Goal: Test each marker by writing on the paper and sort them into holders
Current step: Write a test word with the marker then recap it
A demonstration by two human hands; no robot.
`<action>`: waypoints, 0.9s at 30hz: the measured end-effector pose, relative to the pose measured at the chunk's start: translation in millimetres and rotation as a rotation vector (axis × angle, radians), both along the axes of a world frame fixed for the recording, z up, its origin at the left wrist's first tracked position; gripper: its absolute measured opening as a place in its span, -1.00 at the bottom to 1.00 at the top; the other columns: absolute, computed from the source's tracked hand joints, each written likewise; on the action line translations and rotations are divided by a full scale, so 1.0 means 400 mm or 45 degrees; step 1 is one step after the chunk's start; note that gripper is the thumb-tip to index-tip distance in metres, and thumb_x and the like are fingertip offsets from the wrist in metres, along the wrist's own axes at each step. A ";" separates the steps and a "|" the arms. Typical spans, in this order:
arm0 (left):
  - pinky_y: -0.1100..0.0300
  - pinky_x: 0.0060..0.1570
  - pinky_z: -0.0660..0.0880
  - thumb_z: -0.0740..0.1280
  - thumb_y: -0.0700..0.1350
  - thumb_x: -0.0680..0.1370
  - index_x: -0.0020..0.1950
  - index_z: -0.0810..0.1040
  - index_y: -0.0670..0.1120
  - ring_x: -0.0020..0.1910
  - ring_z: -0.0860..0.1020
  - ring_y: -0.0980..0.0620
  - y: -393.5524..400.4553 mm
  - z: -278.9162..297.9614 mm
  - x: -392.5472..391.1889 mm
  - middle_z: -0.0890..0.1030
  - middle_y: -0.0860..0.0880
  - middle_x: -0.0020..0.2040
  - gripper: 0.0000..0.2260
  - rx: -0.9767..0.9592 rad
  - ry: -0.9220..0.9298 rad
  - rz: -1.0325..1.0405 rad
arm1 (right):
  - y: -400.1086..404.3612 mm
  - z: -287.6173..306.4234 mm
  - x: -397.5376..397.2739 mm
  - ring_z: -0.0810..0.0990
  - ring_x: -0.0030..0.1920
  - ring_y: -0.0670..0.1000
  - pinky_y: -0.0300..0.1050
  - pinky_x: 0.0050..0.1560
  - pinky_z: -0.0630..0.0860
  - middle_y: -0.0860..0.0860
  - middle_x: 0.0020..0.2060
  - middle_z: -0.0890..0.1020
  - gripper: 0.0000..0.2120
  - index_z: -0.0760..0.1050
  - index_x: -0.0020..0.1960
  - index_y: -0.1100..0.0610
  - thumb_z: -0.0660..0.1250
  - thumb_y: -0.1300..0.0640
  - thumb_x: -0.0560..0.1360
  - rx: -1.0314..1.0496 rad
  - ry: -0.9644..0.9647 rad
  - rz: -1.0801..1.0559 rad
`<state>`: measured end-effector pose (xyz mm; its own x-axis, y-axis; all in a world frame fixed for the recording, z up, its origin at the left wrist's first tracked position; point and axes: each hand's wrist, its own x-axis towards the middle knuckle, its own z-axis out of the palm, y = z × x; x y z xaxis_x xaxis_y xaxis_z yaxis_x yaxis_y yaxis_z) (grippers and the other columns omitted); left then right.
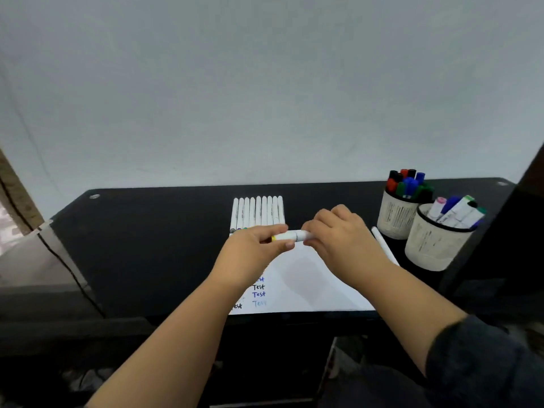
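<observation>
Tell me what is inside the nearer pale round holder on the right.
The nearer pale round holder contains white-barrelled markers with pink, blue, green and black caps, leaning against the rim. Their lower ends and the holder's bottom are hidden by its wall.

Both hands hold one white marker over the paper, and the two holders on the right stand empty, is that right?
Not quite. The head view shows both holders already hold markers. The rest stands: the left hand and right hand hold one white marker over the paper.
</observation>
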<state>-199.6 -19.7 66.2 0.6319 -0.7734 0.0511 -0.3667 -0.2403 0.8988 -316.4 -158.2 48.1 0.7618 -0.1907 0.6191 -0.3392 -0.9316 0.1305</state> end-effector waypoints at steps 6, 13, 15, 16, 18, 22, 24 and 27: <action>0.38 0.00 0.31 0.32 0.09 0.53 0.24 0.55 0.13 0.10 0.42 0.27 -0.054 -0.007 -0.023 0.54 0.25 0.09 -0.71 -0.060 0.041 -0.097 | -0.062 0.042 -0.115 0.45 -0.02 0.15 -0.07 0.00 0.39 0.07 -0.04 0.56 -0.83 0.53 0.11 0.21 0.32 0.24 0.53 0.324 -0.197 -0.230; 0.22 0.21 0.28 0.18 0.09 0.60 0.36 0.45 0.07 0.30 0.40 0.08 -0.183 -0.087 -0.046 0.46 0.12 0.35 -0.66 0.279 -0.191 -0.203 | -0.152 0.050 -0.247 0.51 0.14 0.08 -0.05 0.00 0.49 -0.02 0.01 0.49 -0.87 0.41 0.13 0.09 0.17 0.16 0.61 0.870 -0.661 -0.351; 0.17 0.31 0.25 0.15 0.08 0.61 0.41 0.39 0.06 0.37 0.36 0.03 -0.220 -0.106 -0.047 0.41 0.08 0.40 -0.63 0.388 -0.275 -0.250 | -0.172 0.046 -0.272 0.53 0.11 0.05 -0.24 -0.13 0.42 0.02 0.03 0.52 -0.88 0.40 0.13 0.10 0.17 0.16 0.61 0.929 -0.699 -0.349; 0.14 0.34 0.24 0.14 0.09 0.62 0.43 0.35 0.07 0.39 0.34 0.01 -0.236 -0.118 -0.044 0.38 0.05 0.42 -0.61 0.450 -0.329 -0.264 | -0.181 0.045 -0.281 0.54 0.08 0.03 -0.29 -0.18 0.38 0.03 0.02 0.53 -0.89 0.40 0.12 0.10 0.17 0.17 0.61 0.924 -0.703 -0.356; 0.11 0.36 0.24 0.13 0.12 0.61 0.47 0.28 0.08 0.41 0.31 0.00 -0.268 -0.143 -0.039 0.32 0.03 0.46 -0.58 0.545 -0.422 -0.281 | -0.199 0.043 -0.292 0.55 0.00 0.01 -0.29 -0.22 0.37 0.02 -0.03 0.53 -0.94 0.38 0.06 0.08 0.18 0.18 0.60 0.915 -0.698 -0.357; 0.15 0.42 0.10 0.10 0.10 0.63 0.51 0.16 0.03 0.48 0.18 0.05 -0.299 -0.190 -0.028 0.18 0.06 0.52 -0.54 0.647 -0.582 -0.330 | -0.235 0.041 -0.293 0.51 -0.04 -0.03 -0.22 -0.17 0.40 0.02 -0.05 0.52 -0.96 0.36 0.04 0.07 0.17 0.17 0.61 0.920 -0.667 -0.368; 0.18 0.42 0.05 0.08 0.08 0.64 0.52 0.15 0.01 0.48 0.15 0.08 -0.297 -0.218 -0.020 0.14 0.08 0.52 -0.54 0.670 -0.623 -0.368 | -0.256 0.044 -0.290 0.52 0.00 0.01 -0.16 -0.10 0.47 0.06 -0.02 0.54 -0.92 0.38 0.08 0.14 0.17 0.17 0.60 0.885 -0.697 -0.396; 0.22 0.43 0.01 0.04 0.07 0.64 0.52 0.14 0.00 0.49 0.09 0.15 -0.288 -0.257 -0.011 0.09 0.14 0.53 -0.55 0.658 -0.678 -0.420 | -0.284 0.041 -0.284 0.55 -0.02 0.04 -0.13 -0.11 0.47 0.09 -0.02 0.55 -0.91 0.37 0.08 0.15 0.18 0.15 0.60 0.932 -0.698 -0.461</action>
